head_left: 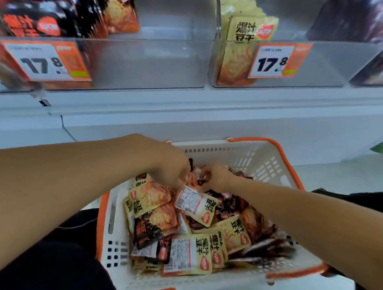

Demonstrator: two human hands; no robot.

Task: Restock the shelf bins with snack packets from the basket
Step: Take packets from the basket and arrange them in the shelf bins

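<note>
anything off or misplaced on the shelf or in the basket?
Nothing damaged or spilled. Packets lie jumbled in the basket, black and yellow mixed. Both hands, left hand and right hand, pick among them. The left bin is mostly bare.

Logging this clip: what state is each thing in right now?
Left hand: pinching a yellow packet.
Right hand: fingers curled on packets in the pile.
Basket: holds many loose packets.
Left shelf bin: mostly bare.
Right shelf bin: partly stocked.

Packets (196,203) lie in the basket (264,161) below the shelf bins (151,65).
</note>
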